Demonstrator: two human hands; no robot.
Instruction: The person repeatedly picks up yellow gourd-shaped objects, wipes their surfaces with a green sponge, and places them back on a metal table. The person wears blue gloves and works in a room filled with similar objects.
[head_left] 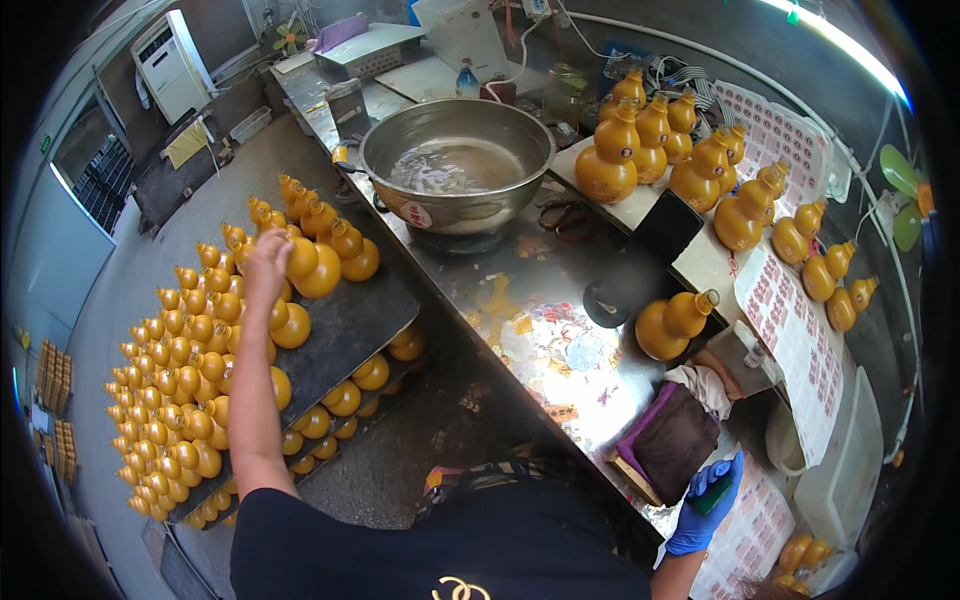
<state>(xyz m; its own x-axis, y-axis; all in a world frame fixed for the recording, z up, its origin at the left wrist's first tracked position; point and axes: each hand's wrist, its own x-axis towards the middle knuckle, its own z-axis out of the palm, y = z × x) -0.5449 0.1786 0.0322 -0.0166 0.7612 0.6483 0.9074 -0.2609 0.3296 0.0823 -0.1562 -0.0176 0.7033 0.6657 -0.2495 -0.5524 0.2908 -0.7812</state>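
Note:
My bare left hand [268, 265] reaches to the rack at left, its fingers closed at the neck of a glossy orange-yellow gourd-shaped bottle [317, 272]. Many more bottles [180, 380] stand packed in rows around it on a dark board [350, 325]. My right hand [708, 505], in a blue glove, is closed round a small dark green thing [712, 494] whose kind I cannot make out. Beside that hand lies a dark brown and purple cloth pad [672, 445] on the bench. A single gourd-shaped bottle [675, 326] stands on the bench near a dark round disc [605, 305].
A large metal basin [458, 165] with water sits on the metal bench [500, 310]. Several gourd-shaped bottles [610, 160] line the back shelf, near a phone [667, 227], scissors [566, 218] and sticker sheets [800, 350]. Lower boards [345, 430] hold more bottles.

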